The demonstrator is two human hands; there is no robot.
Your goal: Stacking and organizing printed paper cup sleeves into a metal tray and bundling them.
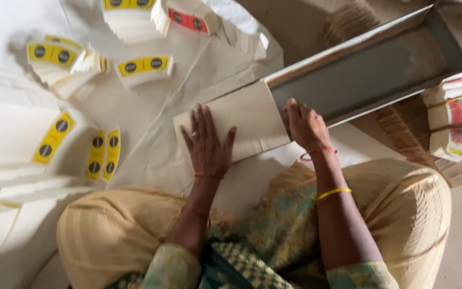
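The stack of blank fan-shaped paper sheets [241,120] is seen lying on the paper-covered floor just in front of the seated person's knees, its long axis running left to right and slightly upward toward the right. It is pressed flat by the left hand [207,143], which rests palm down with fingers spread on the stack's left half; nothing is gripped by it. The stack's right edge is met by the right hand [306,126], whose fingers are curled at that edge where the sheets touch the open end of a long grey metal tray [370,69]. Whether the edge is pinched or only pushed by those fingers cannot be told. The tray extends away up and to the right, so that the stack lies between it and the left hand, and the right hand is the nearer to the tray. Piles of yellow-printed cup blanks [54,53] are spread to the left, well apart from both hands, and a tied bundle of red-printed blanks [461,126] stands at the far right beside the tray.
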